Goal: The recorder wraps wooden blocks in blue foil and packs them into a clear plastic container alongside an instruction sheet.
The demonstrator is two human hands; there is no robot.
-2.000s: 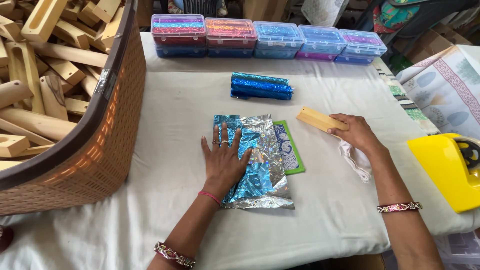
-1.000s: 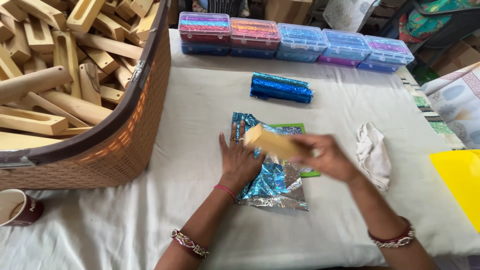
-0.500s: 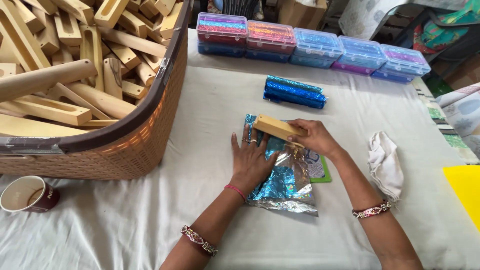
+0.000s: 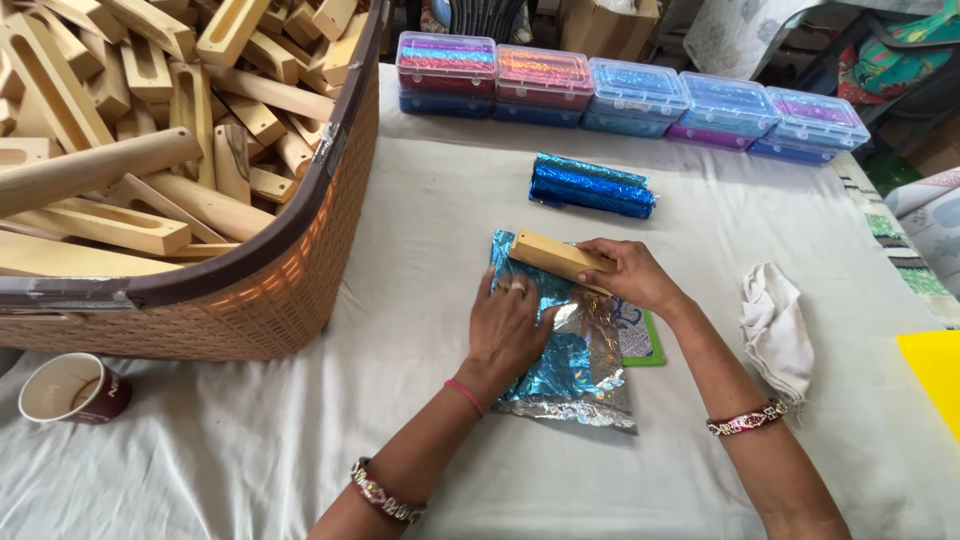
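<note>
A sheet of shiny blue and silver foil (image 4: 575,365) lies flat on the white cloth-covered table (image 4: 430,220). My left hand (image 4: 512,325) presses palm-down on its left part, fingers spread. My right hand (image 4: 630,275) grips a pale wooden block (image 4: 555,256) and holds it across the far edge of the foil. A green-edged card (image 4: 640,340) shows from under the foil's right side.
A big woven basket (image 4: 250,290) full of wooden blocks fills the left. A roll of blue foil (image 4: 590,185) lies further back, before a row of coloured plastic boxes (image 4: 630,95). A white rag (image 4: 778,325) lies right, a yellow thing (image 4: 935,375) at the edge, a cup (image 4: 75,388) near left.
My right hand has carried the wooden block from the right side over to the foil and set it on the far edge. My left hand stayed pressed on the foil.
</note>
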